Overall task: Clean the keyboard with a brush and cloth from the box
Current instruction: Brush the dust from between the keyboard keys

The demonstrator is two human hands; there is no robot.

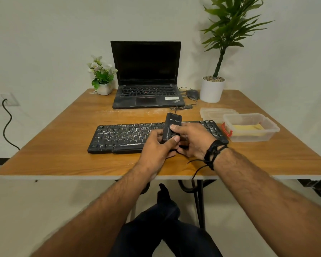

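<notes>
Above the black keyboard point(156, 135) lying near the wooden tabletop's point(63, 145) front edge, both the left hand point(157, 147) and right hand point(192, 140) grip a black rectangular brush case point(171, 127), seemingly closed, while the clear plastic box point(250, 127) holding yellow cloth point(248, 127) sits toward the right edge.

Both forearms reach forward and meet at the middle. The left hand point(157, 145) curls its fingers round a small black device point(171, 127), thumb on its lower face. The right hand point(192, 140) grips it too, thumb pressing its front; cords wrap that wrist.
</notes>
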